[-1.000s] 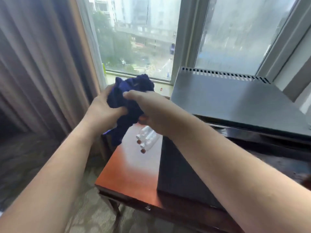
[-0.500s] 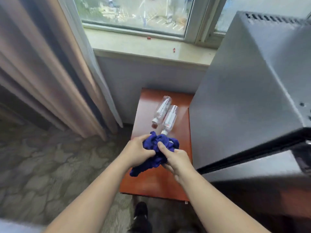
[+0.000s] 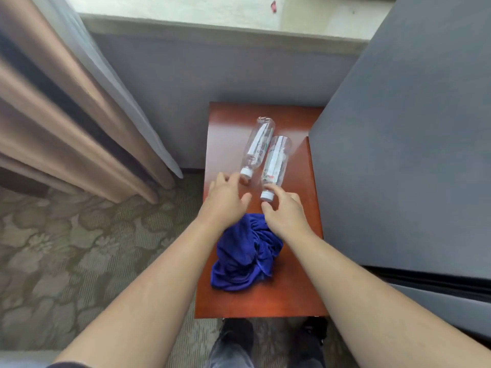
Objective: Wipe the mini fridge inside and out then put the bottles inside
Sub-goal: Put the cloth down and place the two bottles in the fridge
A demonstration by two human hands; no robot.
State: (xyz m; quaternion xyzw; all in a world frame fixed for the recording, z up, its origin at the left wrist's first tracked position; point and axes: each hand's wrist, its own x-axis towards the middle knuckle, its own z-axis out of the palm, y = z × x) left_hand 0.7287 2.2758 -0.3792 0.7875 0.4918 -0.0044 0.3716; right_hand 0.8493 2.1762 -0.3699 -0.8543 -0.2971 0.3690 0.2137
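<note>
Our left hand (image 3: 225, 200) spreads open, empty, by one bottle (image 3: 257, 147). Our right hand (image 3: 285, 212), half open, fingertips the other bottle's (image 3: 276, 162) cap. The cloth (image 3: 245, 253) lies on the worktop (image 3: 292, 296).

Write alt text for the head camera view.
Two bare hands, the left hand and right hand, reach open toward two clear plastic bottles with white caps lying on a small reddish-brown wooden table. A crumpled blue cloth lies nearer, beside a grey mini fridge.

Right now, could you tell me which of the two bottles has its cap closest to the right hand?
The bottle nearer the fridge, the right bottle: its cap sits at the right hand. The left bottle has its cap by the left hand.
</note>
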